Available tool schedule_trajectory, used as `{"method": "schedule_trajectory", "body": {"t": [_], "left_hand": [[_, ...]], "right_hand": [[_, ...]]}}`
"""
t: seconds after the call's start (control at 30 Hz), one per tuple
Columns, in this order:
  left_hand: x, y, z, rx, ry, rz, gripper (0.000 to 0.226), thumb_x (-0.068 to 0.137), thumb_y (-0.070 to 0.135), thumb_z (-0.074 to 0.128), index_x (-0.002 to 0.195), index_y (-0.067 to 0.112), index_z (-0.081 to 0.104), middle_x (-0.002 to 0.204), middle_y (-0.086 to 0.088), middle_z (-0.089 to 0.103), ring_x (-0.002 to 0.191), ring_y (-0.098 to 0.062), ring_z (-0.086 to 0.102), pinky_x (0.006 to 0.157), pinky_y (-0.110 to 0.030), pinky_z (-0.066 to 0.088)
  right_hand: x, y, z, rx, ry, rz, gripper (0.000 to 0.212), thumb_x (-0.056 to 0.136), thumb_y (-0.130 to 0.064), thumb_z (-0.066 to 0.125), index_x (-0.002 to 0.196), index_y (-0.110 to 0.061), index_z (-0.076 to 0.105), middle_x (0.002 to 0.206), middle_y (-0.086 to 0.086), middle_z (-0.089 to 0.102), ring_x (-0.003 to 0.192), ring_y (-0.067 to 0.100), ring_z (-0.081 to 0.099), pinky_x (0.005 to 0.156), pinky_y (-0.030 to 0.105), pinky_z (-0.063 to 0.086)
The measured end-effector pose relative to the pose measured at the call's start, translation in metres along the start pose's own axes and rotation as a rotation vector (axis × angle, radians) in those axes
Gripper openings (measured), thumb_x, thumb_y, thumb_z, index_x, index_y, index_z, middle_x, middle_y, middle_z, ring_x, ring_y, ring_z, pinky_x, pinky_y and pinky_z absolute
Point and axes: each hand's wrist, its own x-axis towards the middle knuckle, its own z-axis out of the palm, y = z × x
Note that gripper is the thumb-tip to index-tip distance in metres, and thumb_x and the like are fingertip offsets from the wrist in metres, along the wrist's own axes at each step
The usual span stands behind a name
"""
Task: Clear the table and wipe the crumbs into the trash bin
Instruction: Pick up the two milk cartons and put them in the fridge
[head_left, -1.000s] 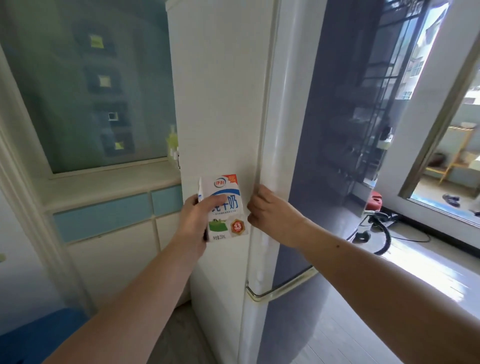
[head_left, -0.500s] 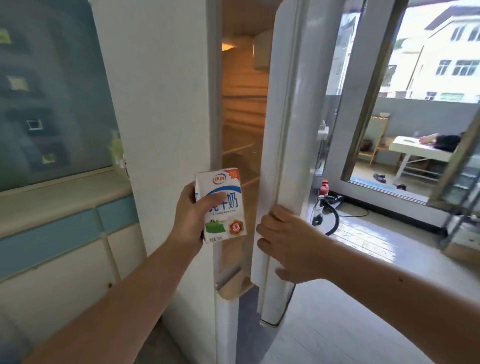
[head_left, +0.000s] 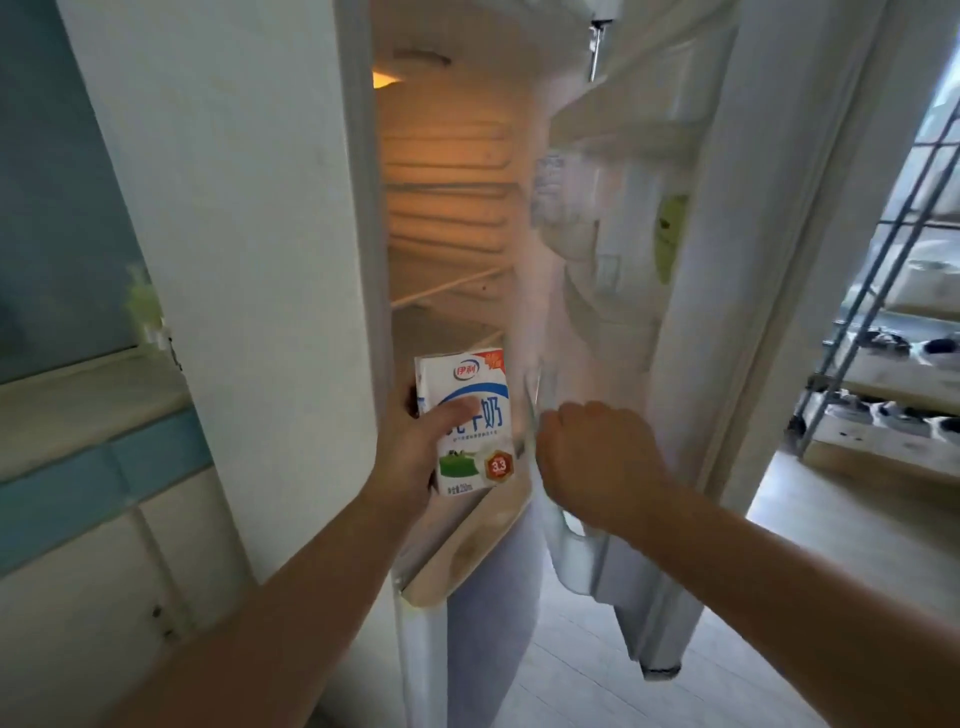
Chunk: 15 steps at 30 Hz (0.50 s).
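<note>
A small white and blue milk carton (head_left: 470, 410) stands upright in my left hand (head_left: 415, 452), whose fingers curl round its left side, just in front of the open fridge (head_left: 249, 208). My right hand (head_left: 597, 462) grips the inner edge of the fridge door (head_left: 691, 312), which stands swung open to the right. Inside, the lit compartment shows bare wire shelves (head_left: 452, 283). The door racks hold a few blurred items.
A white counter with a blue band (head_left: 93, 457) runs along the left under a frosted window. A metal shoe rack (head_left: 883, 405) stands at the right, past the door. Pale tiled floor (head_left: 597, 665) lies below the door.
My right hand has pulled the fridge door from closed to wide open. The lit inside has come into view. The carton has stayed in my left hand, now nearer the opening.
</note>
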Motion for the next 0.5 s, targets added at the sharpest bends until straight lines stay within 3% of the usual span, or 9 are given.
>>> {"method": "schedule_trajectory", "body": {"t": [0.03, 0.1, 0.13, 0.2, 0.23, 0.3, 0.4, 0.5], "left_hand": [[0.000, -0.001, 0.003, -0.001, -0.008, 0.000, 0.048, 0.071, -0.001, 0.070, 0.116, 0.003, 0.056, 0.100, -0.018, 0.070, 0.076, -0.027, 0.072, 0.060, -0.036, 0.057], [0.003, 0.000, 0.008, -0.021, -0.003, 0.003, 0.039, 0.075, -0.004, 0.066, 0.111, 0.005, 0.056, 0.092, -0.014, 0.071, 0.070, -0.024, 0.072, 0.056, -0.033, 0.057], [0.007, 0.000, 0.010, -0.028, 0.003, 0.006, 0.035, 0.077, -0.006, 0.063, 0.109, 0.006, 0.056, 0.088, -0.012, 0.072, 0.068, -0.023, 0.071, 0.054, -0.032, 0.057], [0.015, 0.001, 0.014, 0.006, 0.021, 0.040, 0.036, 0.077, -0.005, 0.064, 0.110, 0.006, 0.055, 0.094, -0.014, 0.070, 0.073, -0.025, 0.071, 0.057, -0.034, 0.058], [0.021, 0.001, 0.017, 0.047, 0.047, 0.072, 0.039, 0.076, -0.004, 0.066, 0.111, 0.006, 0.053, 0.099, -0.016, 0.069, 0.077, -0.027, 0.070, 0.061, -0.036, 0.059], [0.034, 0.000, 0.024, 0.095, 0.105, 0.130, 0.044, 0.074, -0.004, 0.069, 0.113, 0.006, 0.050, 0.104, -0.017, 0.067, 0.083, -0.029, 0.069, 0.064, -0.036, 0.059], [0.058, -0.002, 0.036, 0.104, 0.165, 0.154, 0.045, 0.076, 0.001, 0.070, 0.113, 0.006, 0.045, 0.104, -0.015, 0.064, 0.081, -0.024, 0.068, 0.060, -0.030, 0.058], [0.084, -0.001, 0.044, 0.099, 0.164, 0.146, 0.060, 0.072, 0.025, 0.076, 0.118, 0.006, 0.043, 0.111, -0.017, 0.063, 0.090, -0.029, 0.068, 0.074, -0.043, 0.058]], "right_hand": [[0.006, 0.000, 0.003, 0.091, 0.062, 0.039, 0.029, 0.080, -0.037, 0.065, 0.094, -0.011, 0.064, 0.085, 0.007, 0.063, 0.072, 0.023, 0.063, 0.058, 0.025, 0.039], [0.020, -0.001, 0.006, 0.636, -0.116, 0.295, 0.044, 0.093, -0.038, 0.043, 0.132, -0.017, 0.043, 0.123, 0.005, 0.053, 0.109, 0.023, 0.055, 0.083, 0.030, 0.042], [0.027, -0.002, 0.008, 1.027, -0.209, 0.424, 0.049, 0.091, -0.038, 0.047, 0.136, -0.020, 0.040, 0.128, 0.003, 0.052, 0.116, 0.022, 0.053, 0.090, 0.032, 0.043], [0.038, -0.005, 0.010, 1.573, -0.251, 0.498, 0.043, 0.087, -0.028, 0.054, 0.130, -0.026, 0.045, 0.118, 0.001, 0.061, 0.107, 0.021, 0.060, 0.086, 0.035, 0.049], [0.044, -0.004, 0.016, 1.672, -0.252, 0.445, 0.039, 0.087, -0.020, 0.057, 0.125, -0.027, 0.047, 0.111, -0.001, 0.064, 0.100, 0.019, 0.063, 0.080, 0.034, 0.052], [0.053, -0.005, 0.030, 1.617, -0.229, 0.326, 0.048, 0.080, -0.007, 0.067, 0.118, -0.029, 0.048, 0.102, -0.007, 0.066, 0.093, 0.013, 0.065, 0.074, 0.028, 0.056], [0.076, 0.005, 0.045, 1.626, -0.150, 0.297, 0.058, 0.070, -0.001, 0.075, 0.113, -0.028, 0.046, 0.092, -0.013, 0.065, 0.078, 0.000, 0.064, 0.062, 0.018, 0.054], [0.103, 0.019, 0.055, 1.659, -0.128, 0.323, 0.056, 0.068, -0.002, 0.077, 0.112, -0.021, 0.048, 0.087, -0.010, 0.064, 0.073, 0.003, 0.063, 0.059, 0.021, 0.054]]}}
